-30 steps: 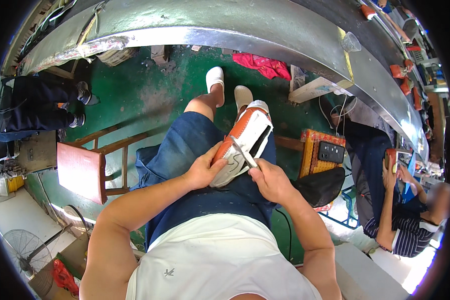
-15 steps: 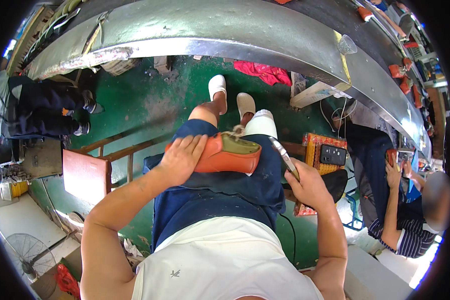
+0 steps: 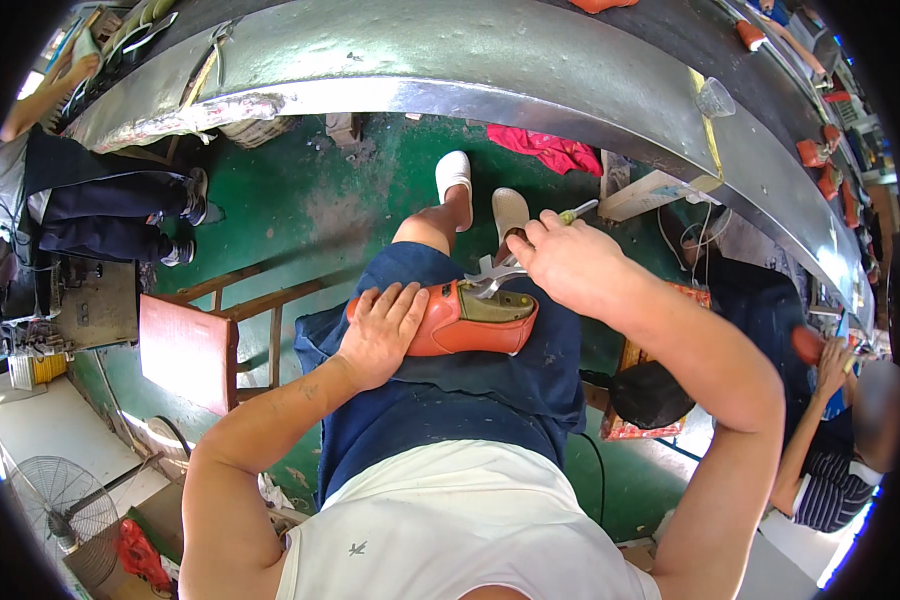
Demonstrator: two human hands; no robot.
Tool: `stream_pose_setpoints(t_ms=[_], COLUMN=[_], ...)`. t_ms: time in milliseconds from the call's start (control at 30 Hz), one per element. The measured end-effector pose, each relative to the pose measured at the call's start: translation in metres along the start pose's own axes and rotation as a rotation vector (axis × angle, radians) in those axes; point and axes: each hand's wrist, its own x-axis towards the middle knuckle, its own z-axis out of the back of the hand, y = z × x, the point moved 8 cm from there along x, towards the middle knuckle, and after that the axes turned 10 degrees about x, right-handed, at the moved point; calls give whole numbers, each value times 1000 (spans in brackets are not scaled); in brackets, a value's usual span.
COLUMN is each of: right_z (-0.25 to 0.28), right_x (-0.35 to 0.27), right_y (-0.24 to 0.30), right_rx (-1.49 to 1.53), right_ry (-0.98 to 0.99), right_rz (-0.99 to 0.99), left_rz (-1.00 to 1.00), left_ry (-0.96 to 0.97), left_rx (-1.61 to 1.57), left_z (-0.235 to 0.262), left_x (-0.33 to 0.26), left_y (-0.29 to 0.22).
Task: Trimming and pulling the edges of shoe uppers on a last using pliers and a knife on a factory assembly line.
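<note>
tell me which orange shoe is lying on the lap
The orange shoe under the left hand, on its side across the blue shorts. The other orange shoes sit far off on the conveyor.

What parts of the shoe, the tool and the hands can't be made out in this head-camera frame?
- Orange shoe: its toe end lies under the left hand; the underside rests on the lap, unseen.
- Metal pliers: the handles are buried in the right hand, and whether the tips grip the shoe edge is too small to tell.
- Both palms face away from the camera.
- Yellow-handled tool: only its end pokes out behind the right hand.
</note>
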Motion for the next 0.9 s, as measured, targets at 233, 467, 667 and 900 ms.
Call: stream_pose_setpoints(t_ms=[233,467,667,900], right_z=[9,-29,-143,-216], right_x=[33,-56,-113,-139], right_y=[-2,-72,-64,-2], right_rx=[-149,246,1610,2075], right_ry=[183,77,-92,-298], right_rz=[167,-62,-558,-840], left_rz=[6,-44,-137,-152], left_ry=[-20,106,710,120], left_rx=[-13,-88,-47,-534], left_z=[0,9,-2,120], left_x=[0,17,31,86], left_y=[3,21,42,27])
